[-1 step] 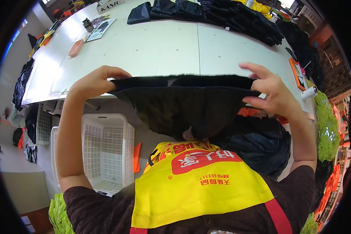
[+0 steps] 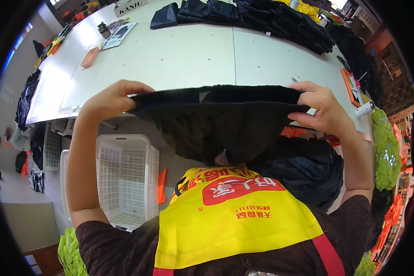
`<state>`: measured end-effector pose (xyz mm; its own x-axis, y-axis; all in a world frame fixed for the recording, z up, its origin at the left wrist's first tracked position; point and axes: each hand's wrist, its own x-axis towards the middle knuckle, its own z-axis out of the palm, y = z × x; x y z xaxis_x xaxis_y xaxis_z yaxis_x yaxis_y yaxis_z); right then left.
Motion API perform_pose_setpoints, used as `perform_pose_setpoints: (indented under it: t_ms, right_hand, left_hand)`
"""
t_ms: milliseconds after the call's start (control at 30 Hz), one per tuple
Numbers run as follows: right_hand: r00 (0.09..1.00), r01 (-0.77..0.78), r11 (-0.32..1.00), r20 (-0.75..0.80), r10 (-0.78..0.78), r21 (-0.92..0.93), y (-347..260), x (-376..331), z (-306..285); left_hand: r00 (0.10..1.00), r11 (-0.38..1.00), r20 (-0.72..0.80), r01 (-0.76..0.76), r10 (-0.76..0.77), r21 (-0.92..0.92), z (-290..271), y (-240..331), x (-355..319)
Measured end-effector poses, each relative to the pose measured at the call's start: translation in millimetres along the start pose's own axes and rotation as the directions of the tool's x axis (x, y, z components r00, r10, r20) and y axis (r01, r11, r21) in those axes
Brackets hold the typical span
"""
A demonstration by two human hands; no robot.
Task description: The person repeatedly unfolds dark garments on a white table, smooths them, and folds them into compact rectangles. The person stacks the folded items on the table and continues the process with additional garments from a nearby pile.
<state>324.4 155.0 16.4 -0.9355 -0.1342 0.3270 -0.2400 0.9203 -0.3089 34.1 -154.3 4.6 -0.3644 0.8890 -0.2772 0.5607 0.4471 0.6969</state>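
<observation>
My left hand and my right hand each pinch one end of a black fleecy garment. Its top edge is stretched flat between them and the rest hangs down in front of my chest. The garment is held over the near edge of a long white table. I wear a yellow bib over a dark brown shirt. A black bag of dark cloth sits low on my right, just under the garment.
A white slotted plastic basket stands on the floor at my left. Folded dark garments are piled along the table's far side. An orange tray, a magazine, an orange-framed board and a white roll lie on the table.
</observation>
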Motion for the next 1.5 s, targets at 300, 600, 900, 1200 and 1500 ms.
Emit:
perform_pose_setpoints:
  t_ms: [300, 600, 900, 1200, 1500]
  right_hand:
    - [0.982, 0.037, 0.995, -0.186, -0.018, 0.096, 4.6, -3.1, 15.1]
    - [0.981, -0.061, 0.993, -0.176, 0.077, 0.096, 6.4, 19.3, 17.8]
    - [0.915, -0.286, 0.853, -0.140, 0.378, 0.436, -12.3, 12.2, 0.8]
    - [0.960, -0.137, 0.990, -0.250, 0.126, -0.031, 93.8, 105.1, 39.7]
    - [0.987, -0.118, 0.656, 0.014, 0.161, 0.745, -41.8, 169.7, 84.5]
  left_hand:
    - [0.945, 0.722, -0.129, -0.314, 0.301, -0.617, 55.9, -40.3, -27.5]
    - [0.593, 0.876, -0.667, -0.151, 0.452, 0.459, 129.0, -17.7, -22.8]
    - [0.541, 0.880, -0.760, -0.468, 0.361, 0.085, 75.7, -37.7, -50.6]
    - [0.741, 0.842, -0.670, -0.337, -0.040, -0.422, 11.4, -34.0, 26.7]
    - [0.461, 0.785, -0.884, -0.572, 0.071, -0.235, 61.2, 38.1, 43.2]
